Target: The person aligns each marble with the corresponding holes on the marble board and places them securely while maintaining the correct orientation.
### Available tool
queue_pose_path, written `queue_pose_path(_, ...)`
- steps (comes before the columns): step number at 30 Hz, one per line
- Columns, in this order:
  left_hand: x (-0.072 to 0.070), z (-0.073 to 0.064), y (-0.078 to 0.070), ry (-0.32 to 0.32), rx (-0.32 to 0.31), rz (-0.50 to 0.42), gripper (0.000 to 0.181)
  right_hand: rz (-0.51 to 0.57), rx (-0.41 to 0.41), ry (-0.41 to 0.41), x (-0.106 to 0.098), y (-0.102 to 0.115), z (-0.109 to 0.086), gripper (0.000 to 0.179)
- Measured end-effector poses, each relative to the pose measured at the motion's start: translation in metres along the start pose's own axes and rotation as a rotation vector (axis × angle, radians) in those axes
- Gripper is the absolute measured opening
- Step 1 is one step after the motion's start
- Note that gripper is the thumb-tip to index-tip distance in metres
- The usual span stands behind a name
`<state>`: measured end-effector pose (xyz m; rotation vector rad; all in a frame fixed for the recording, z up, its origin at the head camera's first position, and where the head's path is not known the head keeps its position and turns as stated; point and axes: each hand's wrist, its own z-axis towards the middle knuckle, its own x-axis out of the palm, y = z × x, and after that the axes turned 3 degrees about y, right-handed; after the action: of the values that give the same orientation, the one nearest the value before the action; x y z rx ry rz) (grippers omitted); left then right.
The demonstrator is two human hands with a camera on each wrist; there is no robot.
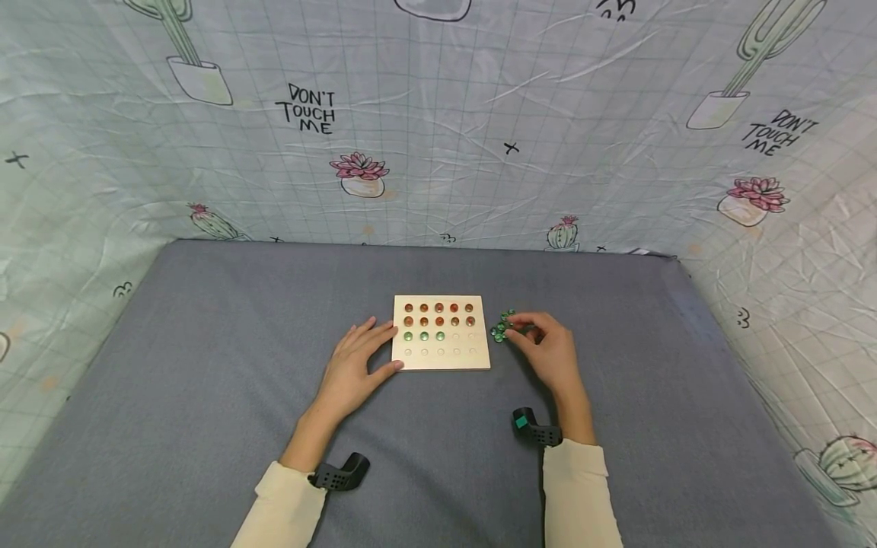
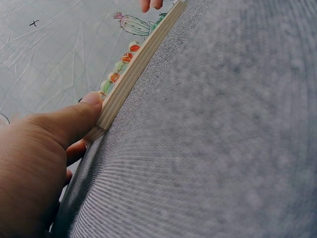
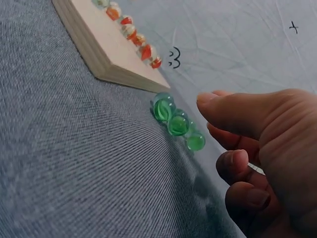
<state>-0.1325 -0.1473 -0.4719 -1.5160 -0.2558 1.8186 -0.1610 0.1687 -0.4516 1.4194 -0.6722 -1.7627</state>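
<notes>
A pale wooden board (image 1: 441,364) with rows of round hollows lies flat on the table. Reddish-orange marbles (image 1: 439,307) fill its two far rows; three green marbles (image 1: 424,336) sit at the left of the third row. Along the board's left side rests my left hand (image 1: 349,373), thumb at the near corner and fingertips touching the edge. My right hand (image 1: 551,354) hovers at a small cluster of loose green marbles (image 3: 178,125) just right of the board. Its thumb and forefinger stand apart from the marbles in the right wrist view, with nothing visible between them.
A grey cloth (image 1: 240,342) covers the table. Behind and beside it hangs a pale curtain (image 1: 438,99) printed with cacti and words. Each wrist wears a black camera band (image 1: 340,473), below a cream sleeve (image 1: 582,487).
</notes>
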Motion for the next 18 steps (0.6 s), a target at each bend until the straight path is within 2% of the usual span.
queue_pose_path(6, -0.0006, 0.0008, 0.0011, 0.004, -0.004, -0.005, 0.056, -0.034, 0.022, 0.071, 0.0020, -0.0036, -0.0002, 0.018)
queue_pose_path(18, -0.0018, 0.0022, 0.0014, 0.011, 0.000, -0.001, 0.056, -0.075, 0.020, 0.147, 0.0035, -0.0011, -0.0001, 0.019)
